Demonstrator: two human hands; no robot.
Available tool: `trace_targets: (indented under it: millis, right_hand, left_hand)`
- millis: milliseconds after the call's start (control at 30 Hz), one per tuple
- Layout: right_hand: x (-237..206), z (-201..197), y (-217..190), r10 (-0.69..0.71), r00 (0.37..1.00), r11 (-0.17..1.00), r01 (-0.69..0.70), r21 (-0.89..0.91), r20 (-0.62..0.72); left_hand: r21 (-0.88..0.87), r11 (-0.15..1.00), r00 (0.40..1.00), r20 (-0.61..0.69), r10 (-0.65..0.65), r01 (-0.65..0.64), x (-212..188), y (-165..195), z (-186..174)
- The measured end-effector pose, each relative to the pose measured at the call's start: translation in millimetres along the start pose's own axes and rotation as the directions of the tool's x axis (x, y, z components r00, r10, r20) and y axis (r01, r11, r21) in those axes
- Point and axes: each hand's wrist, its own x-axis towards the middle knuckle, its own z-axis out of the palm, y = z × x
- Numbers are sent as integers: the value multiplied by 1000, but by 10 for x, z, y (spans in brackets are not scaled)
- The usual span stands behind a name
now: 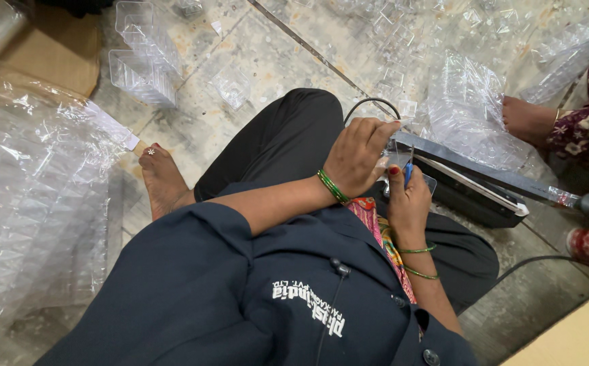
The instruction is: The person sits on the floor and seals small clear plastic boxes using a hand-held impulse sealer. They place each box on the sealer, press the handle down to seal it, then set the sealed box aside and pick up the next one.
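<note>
Seated cross-legged on the tiled floor (267, 61), a person works a small clear plastic piece (422, 181) at the near edge of a black heat sealer (474, 177). Left hand (357, 157) curls over the piece from above, fingers closed on it; right hand (408, 198) pinches a thin blue tool (408, 173) upright against it. Clear plastic boxes (142, 57) stand stacked beyond the knee, crumpled clear bags (467, 112) lie beside the sealer, and another person's foot (526, 118) rests nearby.
</note>
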Motion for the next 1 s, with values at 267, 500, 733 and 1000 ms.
trace_targets:
  millis: [267,500,733,1000]
  right_hand:
    - [-6,-2,-48,45,999,999,-45,10,18]
    - [0,-9,12,48,999,999,-48,-4,1]
    - [16,-98,275,65,996,997,-67,-28,-58]
    - [106,-182,404,249,968,653,-139,744,-39]
  left_hand:
    - [12,1000,1000,-18,6,-6,-4,18,-15]
    - [-52,992,992,53,-111,114,-22,-45,61]
    - [-341,882,945,86,-315,325,-155,-401,409]
    - [-533,494,727,522,-447,687,-322,-659,732]
